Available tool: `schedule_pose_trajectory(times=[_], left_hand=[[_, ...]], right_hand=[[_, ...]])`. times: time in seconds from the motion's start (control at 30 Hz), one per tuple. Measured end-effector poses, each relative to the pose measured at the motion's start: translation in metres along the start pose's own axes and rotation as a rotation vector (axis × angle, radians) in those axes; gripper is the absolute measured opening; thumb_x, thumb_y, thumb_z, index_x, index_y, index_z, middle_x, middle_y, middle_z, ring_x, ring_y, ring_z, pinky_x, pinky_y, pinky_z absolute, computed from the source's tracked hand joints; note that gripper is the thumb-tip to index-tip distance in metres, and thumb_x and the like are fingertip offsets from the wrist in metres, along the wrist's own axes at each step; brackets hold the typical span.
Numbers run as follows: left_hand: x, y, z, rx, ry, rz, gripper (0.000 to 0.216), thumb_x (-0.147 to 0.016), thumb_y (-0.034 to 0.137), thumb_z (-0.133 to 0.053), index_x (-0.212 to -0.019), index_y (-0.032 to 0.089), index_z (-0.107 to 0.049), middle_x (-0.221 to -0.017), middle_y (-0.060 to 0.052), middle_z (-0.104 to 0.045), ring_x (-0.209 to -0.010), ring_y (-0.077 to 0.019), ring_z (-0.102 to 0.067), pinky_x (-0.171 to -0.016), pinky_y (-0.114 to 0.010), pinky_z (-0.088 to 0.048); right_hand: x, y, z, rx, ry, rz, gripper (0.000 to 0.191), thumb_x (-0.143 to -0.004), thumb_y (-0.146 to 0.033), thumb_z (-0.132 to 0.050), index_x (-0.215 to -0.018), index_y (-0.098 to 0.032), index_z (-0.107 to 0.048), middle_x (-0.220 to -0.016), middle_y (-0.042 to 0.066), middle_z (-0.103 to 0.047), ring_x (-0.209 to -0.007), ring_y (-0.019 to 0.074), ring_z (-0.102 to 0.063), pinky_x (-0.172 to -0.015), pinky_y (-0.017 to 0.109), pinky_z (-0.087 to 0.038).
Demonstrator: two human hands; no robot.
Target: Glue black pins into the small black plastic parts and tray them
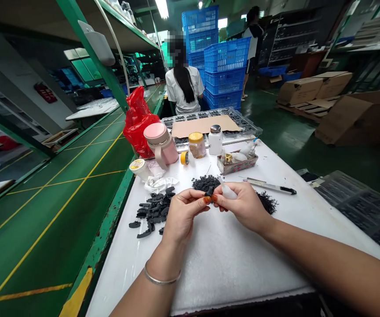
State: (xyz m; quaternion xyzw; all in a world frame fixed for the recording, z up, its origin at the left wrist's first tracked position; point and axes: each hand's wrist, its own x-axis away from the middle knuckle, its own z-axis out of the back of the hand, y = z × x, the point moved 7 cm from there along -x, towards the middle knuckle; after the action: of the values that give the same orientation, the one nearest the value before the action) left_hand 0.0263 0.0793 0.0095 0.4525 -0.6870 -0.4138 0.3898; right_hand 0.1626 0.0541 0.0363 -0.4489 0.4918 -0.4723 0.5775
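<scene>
My left hand pinches a small black moulded part between thumb and fingertips. My right hand grips a white pointed plastic squeeze bottle, whose tip lies close to that part. Under the hands lies a heap of fine black pieces, with a second black clump just past my right hand. Larger black moulded pieces are scattered left of my left hand on the white table. A utility knife lies to the right.
Beyond the hands stand a pink tumbler, a red plastic bag, jars, and a small box of bottles. A cardboard-covered tray lies at the far end. A seated co-worker sits beyond it, beside stacked blue crates.
</scene>
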Motion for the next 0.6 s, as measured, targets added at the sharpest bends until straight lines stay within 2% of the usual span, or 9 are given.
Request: schedule_pose_trajectory(times=[0.37,0.5,0.6], left_hand=[[0.002,-0.005,-0.002,0.112,-0.01,0.079,0.03,-0.054,0.023,-0.088,-0.071,0.012,-0.066,-0.071,-0.002,-0.064,-0.065,-0.011,-0.06,-0.062,-0.02,-0.053],[0.001,0.001,0.0,0.03,-0.023,-0.003,0.027,-0.06,0.026,-0.085,-0.073,0.013,-0.066,-0.076,-0.003,-0.066,-0.069,-0.0122,-0.061,-0.063,-0.021,-0.053],[0.001,0.01,0.005,-0.07,-0.01,-0.093,0.026,-0.065,0.029,-0.082,-0.075,0.013,-0.063,-0.083,-0.005,-0.068,-0.075,-0.015,-0.063,-0.064,-0.023,-0.053]], right_hand=[[-0.004,0.001,-0.005,-0.079,-0.103,0.0,0.033,-0.08,-0.046,-0.066,-0.073,-0.015,-0.058,-0.064,0.002,-0.057,-0.057,0.0118,-0.051,-0.054,0.024,-0.043],[-0.004,0.001,-0.002,-0.044,-0.116,0.027,0.032,-0.082,-0.045,-0.065,-0.075,-0.015,-0.057,-0.062,0.001,-0.057,-0.055,0.011,-0.052,-0.053,0.023,-0.044],[-0.005,0.001,0.008,-0.044,-0.08,0.008,0.032,-0.084,-0.046,-0.062,-0.089,-0.016,-0.054,-0.064,0.0,-0.058,-0.054,0.0123,-0.056,-0.045,0.021,-0.042]])
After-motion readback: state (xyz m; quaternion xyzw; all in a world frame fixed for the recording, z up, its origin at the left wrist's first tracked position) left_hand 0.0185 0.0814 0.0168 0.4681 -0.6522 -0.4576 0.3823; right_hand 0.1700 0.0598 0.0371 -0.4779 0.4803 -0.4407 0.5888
